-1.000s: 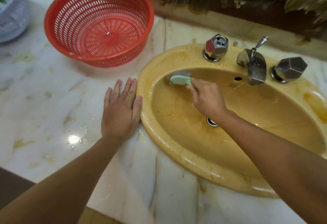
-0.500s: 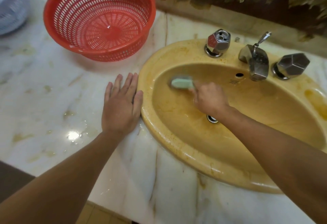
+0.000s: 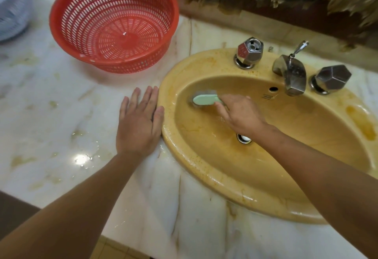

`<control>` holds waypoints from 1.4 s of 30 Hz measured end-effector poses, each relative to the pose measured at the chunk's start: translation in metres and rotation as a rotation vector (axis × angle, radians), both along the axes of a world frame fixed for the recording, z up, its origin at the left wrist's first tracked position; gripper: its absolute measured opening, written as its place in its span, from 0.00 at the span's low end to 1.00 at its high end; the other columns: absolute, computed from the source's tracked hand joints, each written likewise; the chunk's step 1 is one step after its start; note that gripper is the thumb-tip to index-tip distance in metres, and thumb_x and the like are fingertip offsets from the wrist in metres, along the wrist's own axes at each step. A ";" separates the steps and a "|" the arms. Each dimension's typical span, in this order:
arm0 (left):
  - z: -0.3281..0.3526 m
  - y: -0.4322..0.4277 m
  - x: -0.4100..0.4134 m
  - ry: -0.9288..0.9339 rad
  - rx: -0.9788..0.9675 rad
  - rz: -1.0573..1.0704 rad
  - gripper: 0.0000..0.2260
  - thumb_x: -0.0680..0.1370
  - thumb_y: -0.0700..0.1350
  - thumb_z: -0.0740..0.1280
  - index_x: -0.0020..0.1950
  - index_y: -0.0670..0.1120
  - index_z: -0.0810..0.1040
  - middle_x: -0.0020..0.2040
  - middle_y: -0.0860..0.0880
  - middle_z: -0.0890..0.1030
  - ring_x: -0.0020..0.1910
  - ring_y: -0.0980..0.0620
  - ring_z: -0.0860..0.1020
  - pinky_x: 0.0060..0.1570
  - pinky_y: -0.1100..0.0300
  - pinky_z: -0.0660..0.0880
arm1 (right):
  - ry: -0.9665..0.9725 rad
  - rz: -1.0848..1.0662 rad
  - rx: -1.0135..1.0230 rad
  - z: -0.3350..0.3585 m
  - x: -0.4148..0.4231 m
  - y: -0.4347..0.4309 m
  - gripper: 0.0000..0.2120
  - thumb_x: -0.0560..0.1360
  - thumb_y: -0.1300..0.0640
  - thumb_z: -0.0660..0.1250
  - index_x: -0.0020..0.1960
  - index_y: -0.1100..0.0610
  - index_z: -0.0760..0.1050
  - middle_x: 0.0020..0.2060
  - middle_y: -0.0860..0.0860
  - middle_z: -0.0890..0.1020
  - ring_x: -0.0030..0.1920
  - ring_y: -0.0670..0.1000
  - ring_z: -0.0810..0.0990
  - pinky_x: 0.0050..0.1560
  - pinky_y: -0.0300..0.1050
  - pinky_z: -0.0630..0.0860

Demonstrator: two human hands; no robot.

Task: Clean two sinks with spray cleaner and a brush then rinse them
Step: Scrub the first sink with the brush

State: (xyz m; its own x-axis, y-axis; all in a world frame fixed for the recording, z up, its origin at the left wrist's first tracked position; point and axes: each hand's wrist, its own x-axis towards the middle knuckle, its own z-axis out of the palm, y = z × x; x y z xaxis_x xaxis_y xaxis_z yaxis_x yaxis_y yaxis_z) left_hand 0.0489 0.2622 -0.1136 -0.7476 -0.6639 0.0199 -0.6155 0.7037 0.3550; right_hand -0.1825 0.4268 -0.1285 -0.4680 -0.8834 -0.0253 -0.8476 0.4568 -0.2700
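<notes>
From the head camera, the only view I have, I see the left hand (image 3: 139,123) lying flat and palm down on the marble bench (image 3: 51,115). Its fingers are straight and together, holding nothing, and its thumb edge sits right against the outer rim of the yellow sink (image 3: 204,179).

The right hand (image 3: 241,115) reaches into the basin with its fingers curled round the handle of the pale green brush (image 3: 206,99). The brush head is against the left inner wall of the basin, just below the rim. Its bristles are blurred, so I cannot read them clearly.

The drain (image 3: 243,138) is at the bottom of the basin, partly covered by the right wrist. The basin surface looks wet and glossy, with brownish staining along the rim and a darker orange patch on the far right side. A small overflow hole (image 3: 273,89) shows on the back wall.

On the back ledge of the sink I see a metal spout (image 3: 292,74) between two faceted tap handles, the left one (image 3: 250,51) and the right one (image 3: 332,78).

A red perforated basket (image 3: 92,13) stands upright on the bench, beyond the left hand and apart from it. A pale container (image 3: 12,13) is cut off at the top left corner. A few water drops glint on the bench near the left wrist.
</notes>
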 end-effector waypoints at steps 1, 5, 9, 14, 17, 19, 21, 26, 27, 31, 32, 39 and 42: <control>0.000 0.000 0.000 0.002 0.001 0.000 0.27 0.85 0.58 0.43 0.83 0.51 0.56 0.81 0.52 0.61 0.82 0.50 0.52 0.80 0.48 0.45 | -0.037 0.045 -0.021 0.000 0.000 0.002 0.14 0.83 0.50 0.55 0.63 0.55 0.72 0.48 0.53 0.79 0.47 0.57 0.77 0.46 0.50 0.68; 0.000 -0.001 0.001 0.005 0.001 0.005 0.27 0.85 0.58 0.43 0.83 0.51 0.56 0.81 0.52 0.61 0.82 0.50 0.52 0.80 0.48 0.45 | -0.054 0.059 -0.033 -0.004 -0.009 0.013 0.18 0.83 0.57 0.56 0.73 0.59 0.66 0.53 0.55 0.79 0.51 0.57 0.76 0.51 0.50 0.70; 0.000 0.000 0.000 0.006 0.002 0.005 0.27 0.85 0.58 0.43 0.83 0.51 0.56 0.81 0.52 0.61 0.82 0.51 0.51 0.80 0.48 0.45 | -0.142 0.048 0.203 -0.010 -0.017 0.022 0.13 0.84 0.54 0.58 0.65 0.54 0.74 0.48 0.54 0.82 0.47 0.58 0.80 0.46 0.53 0.76; 0.000 0.000 0.000 0.002 -0.004 0.005 0.27 0.85 0.57 0.43 0.83 0.51 0.56 0.81 0.52 0.61 0.82 0.51 0.51 0.80 0.49 0.45 | -0.071 -0.047 -0.007 -0.008 -0.022 0.032 0.16 0.84 0.57 0.57 0.71 0.53 0.69 0.47 0.46 0.76 0.46 0.52 0.75 0.46 0.51 0.73; -0.001 0.000 0.000 -0.001 -0.009 0.007 0.27 0.85 0.58 0.43 0.83 0.51 0.56 0.81 0.52 0.61 0.82 0.51 0.51 0.80 0.49 0.44 | -0.065 0.014 0.189 -0.001 -0.015 0.025 0.18 0.81 0.63 0.57 0.69 0.51 0.69 0.48 0.49 0.79 0.45 0.54 0.76 0.46 0.51 0.74; -0.001 0.000 0.001 -0.002 -0.007 0.007 0.27 0.85 0.58 0.42 0.83 0.51 0.56 0.81 0.52 0.61 0.82 0.51 0.51 0.80 0.49 0.45 | 0.001 0.031 0.215 -0.001 -0.015 0.026 0.18 0.81 0.64 0.57 0.68 0.51 0.68 0.48 0.49 0.79 0.45 0.54 0.76 0.46 0.51 0.73; -0.001 0.000 0.000 -0.005 -0.008 0.005 0.27 0.85 0.58 0.42 0.83 0.51 0.55 0.81 0.52 0.60 0.82 0.51 0.51 0.80 0.49 0.45 | 0.056 -0.050 0.033 -0.003 -0.020 0.027 0.17 0.82 0.62 0.57 0.70 0.52 0.66 0.45 0.49 0.77 0.43 0.53 0.74 0.46 0.51 0.71; 0.000 0.000 0.001 0.007 -0.003 0.006 0.27 0.85 0.58 0.42 0.83 0.52 0.55 0.81 0.53 0.61 0.82 0.51 0.51 0.80 0.49 0.45 | 0.025 -0.023 0.252 -0.011 -0.016 0.034 0.23 0.78 0.65 0.59 0.71 0.50 0.66 0.52 0.50 0.80 0.47 0.55 0.77 0.47 0.50 0.73; 0.000 0.000 0.001 0.004 -0.002 0.006 0.27 0.85 0.58 0.42 0.83 0.52 0.55 0.81 0.53 0.61 0.82 0.51 0.51 0.80 0.49 0.45 | 0.038 -0.058 0.135 -0.010 -0.018 0.037 0.22 0.79 0.64 0.59 0.72 0.51 0.65 0.50 0.51 0.79 0.46 0.55 0.76 0.48 0.51 0.73; -0.001 0.000 0.001 0.004 -0.009 0.005 0.26 0.85 0.58 0.43 0.83 0.52 0.56 0.81 0.53 0.61 0.82 0.51 0.51 0.80 0.49 0.45 | 0.094 -0.109 0.066 -0.011 -0.023 0.036 0.20 0.80 0.63 0.59 0.71 0.52 0.63 0.47 0.52 0.79 0.44 0.57 0.75 0.45 0.52 0.73; -0.001 0.000 0.001 0.006 -0.008 0.007 0.26 0.85 0.57 0.43 0.83 0.52 0.56 0.81 0.53 0.61 0.82 0.51 0.51 0.80 0.49 0.44 | 0.067 -0.086 0.200 -0.013 -0.019 0.038 0.23 0.78 0.64 0.60 0.70 0.51 0.64 0.49 0.52 0.80 0.45 0.57 0.76 0.44 0.51 0.73; -0.001 0.000 0.000 0.010 -0.007 0.009 0.26 0.85 0.58 0.43 0.83 0.53 0.56 0.81 0.53 0.61 0.82 0.51 0.52 0.80 0.49 0.45 | 0.073 -0.122 0.126 -0.009 -0.017 0.042 0.23 0.80 0.64 0.60 0.73 0.52 0.63 0.49 0.49 0.79 0.44 0.55 0.76 0.41 0.48 0.73; 0.000 0.000 0.001 0.008 -0.006 0.011 0.26 0.85 0.58 0.43 0.83 0.53 0.56 0.81 0.53 0.61 0.82 0.51 0.52 0.80 0.48 0.46 | 0.102 -0.104 0.198 -0.006 -0.016 0.045 0.23 0.80 0.61 0.60 0.74 0.51 0.61 0.50 0.50 0.78 0.42 0.55 0.75 0.36 0.49 0.74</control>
State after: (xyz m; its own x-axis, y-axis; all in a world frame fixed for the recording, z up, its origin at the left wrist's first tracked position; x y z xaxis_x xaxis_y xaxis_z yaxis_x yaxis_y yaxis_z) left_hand 0.0501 0.2620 -0.1134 -0.7401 -0.6718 0.0297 -0.6204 0.6992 0.3552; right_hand -0.1987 0.4716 -0.1344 -0.5655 -0.8126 -0.1412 -0.8114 0.5788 -0.0817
